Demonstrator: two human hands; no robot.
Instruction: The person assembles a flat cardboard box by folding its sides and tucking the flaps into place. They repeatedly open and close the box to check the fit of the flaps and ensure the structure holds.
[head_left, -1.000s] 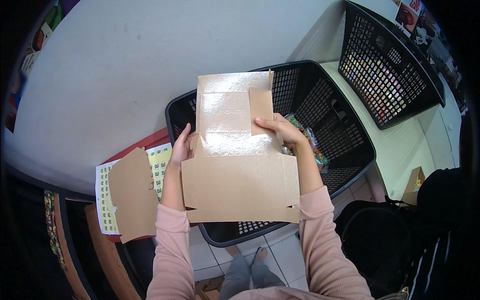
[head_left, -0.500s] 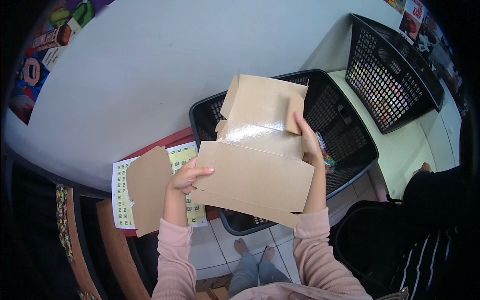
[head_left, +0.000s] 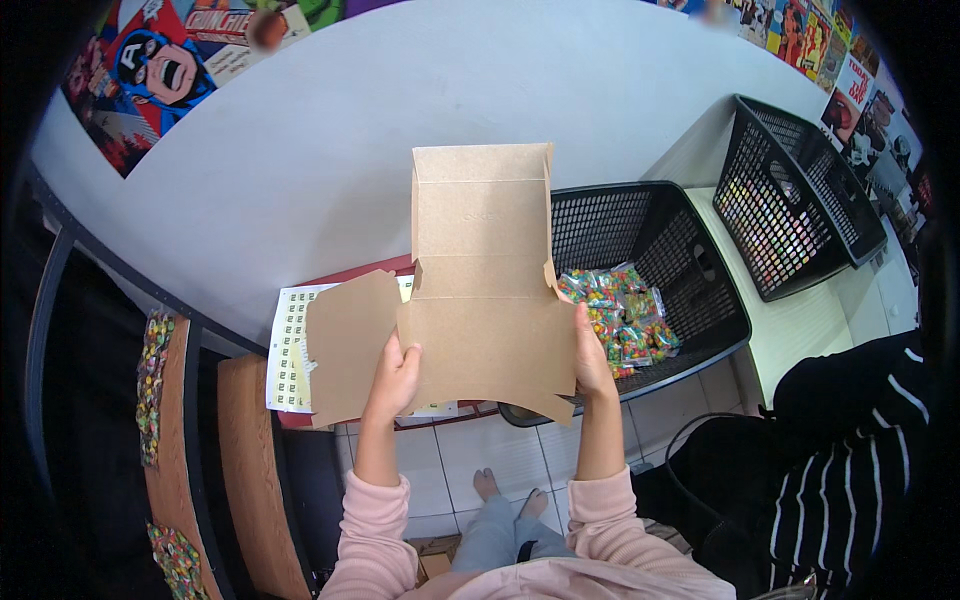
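Note:
An unfolded brown cardboard box (head_left: 485, 340) with creased panels is held up in front of me by its two sides. My left hand (head_left: 398, 375) grips its left edge, with the thumb on the near face. On the opposite edge my right hand (head_left: 592, 358) is closed around the board, thumb pointing up. Fingers behind the cardboard are hidden. Partly behind the box, a black plastic basket (head_left: 715, 310) contains several small clear bags of colourful candies (head_left: 632, 325). To the left, another flat brown cardboard piece (head_left: 350, 345) lies over printed sticker sheets (head_left: 288, 375).
A second black basket (head_left: 795, 200) with colourful contents stands on a pale ledge (head_left: 720, 212) at right. Wooden shelves (head_left: 255, 450) bear candy bags (head_left: 155, 370) at left. Somebody in black striped clothing (head_left: 840, 470) is close by on the right.
The box has turned upright and its panels are spread flatter. My right hand has moved down from its upper panel to the side edge. The view has shifted, exposing the candy bags.

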